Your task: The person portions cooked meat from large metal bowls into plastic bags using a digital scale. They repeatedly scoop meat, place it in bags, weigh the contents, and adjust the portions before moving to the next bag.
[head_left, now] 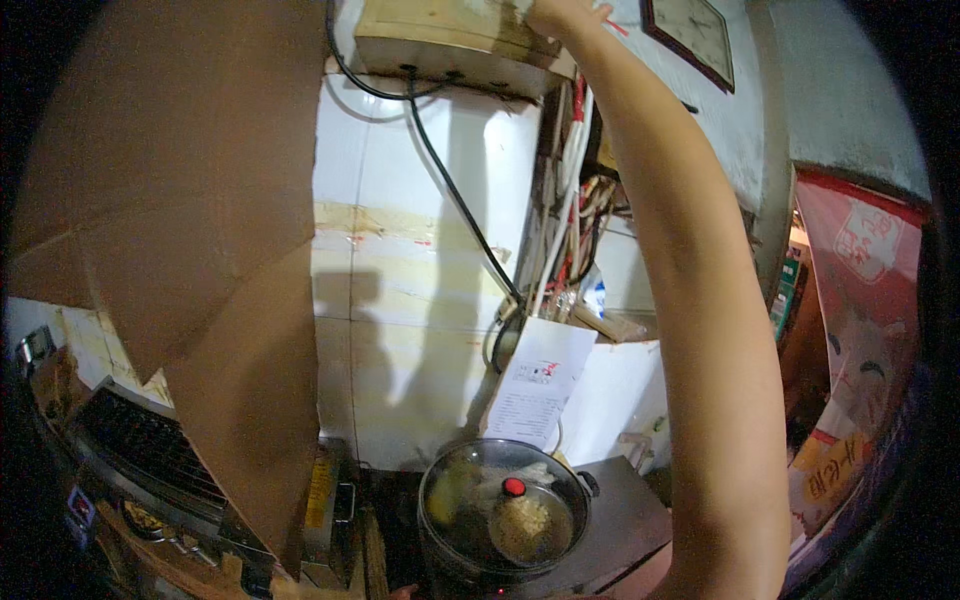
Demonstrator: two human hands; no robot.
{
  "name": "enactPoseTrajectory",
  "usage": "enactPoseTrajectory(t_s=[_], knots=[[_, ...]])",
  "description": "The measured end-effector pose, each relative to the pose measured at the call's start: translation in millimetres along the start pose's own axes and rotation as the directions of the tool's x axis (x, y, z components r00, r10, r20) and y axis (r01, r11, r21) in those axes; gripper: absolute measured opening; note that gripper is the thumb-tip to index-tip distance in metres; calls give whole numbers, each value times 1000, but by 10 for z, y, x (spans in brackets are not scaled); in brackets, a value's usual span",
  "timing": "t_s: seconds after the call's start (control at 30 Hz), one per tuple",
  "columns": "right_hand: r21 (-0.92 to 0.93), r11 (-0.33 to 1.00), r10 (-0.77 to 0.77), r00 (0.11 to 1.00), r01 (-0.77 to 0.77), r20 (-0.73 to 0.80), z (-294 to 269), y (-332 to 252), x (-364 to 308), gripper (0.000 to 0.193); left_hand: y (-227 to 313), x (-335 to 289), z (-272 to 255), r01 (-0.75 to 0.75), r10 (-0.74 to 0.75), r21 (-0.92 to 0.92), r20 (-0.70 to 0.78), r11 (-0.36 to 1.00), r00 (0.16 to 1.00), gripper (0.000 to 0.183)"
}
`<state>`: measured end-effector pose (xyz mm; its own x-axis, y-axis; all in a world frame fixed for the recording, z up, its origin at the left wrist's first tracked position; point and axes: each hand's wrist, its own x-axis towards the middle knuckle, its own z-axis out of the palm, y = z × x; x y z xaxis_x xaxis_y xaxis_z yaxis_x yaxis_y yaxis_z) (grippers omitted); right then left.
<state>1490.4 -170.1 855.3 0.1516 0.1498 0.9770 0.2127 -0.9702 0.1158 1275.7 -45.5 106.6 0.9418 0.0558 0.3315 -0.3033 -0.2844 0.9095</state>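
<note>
One right hand is being held up at the yellowed wall box; its grip is being partly cropped, clenched or released can't be told. Box is being carried by the tiled wall, well above the lidded pot, likely for heat clearance.

Dim, grainy light from behind you, soft-edged shadows across the pale tiled wall mid-frame, your right forearm warmly lit, small glints on the clear lid below centre, blackened corners, straight edges bowing toward the rim.
</note>
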Motion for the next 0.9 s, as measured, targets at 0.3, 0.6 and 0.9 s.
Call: enactPoseTrajectory(t_s=[0.3,0.6,0.9], knots=[[-108,987,106,987,-119,-118,-12,-222,185,33,-162,-64,-304,70,-70,6,-57,998,996,60],[285,957,123,966,-55,-227,-38,-312,-562,32,-260,-52,-239,29,-29,-5,71,1000,997,58],[102,637,-751,645,764,-141,-1209,553,-4478,26,-182,-169,164,-245,264,-99,317,964,911,56]])
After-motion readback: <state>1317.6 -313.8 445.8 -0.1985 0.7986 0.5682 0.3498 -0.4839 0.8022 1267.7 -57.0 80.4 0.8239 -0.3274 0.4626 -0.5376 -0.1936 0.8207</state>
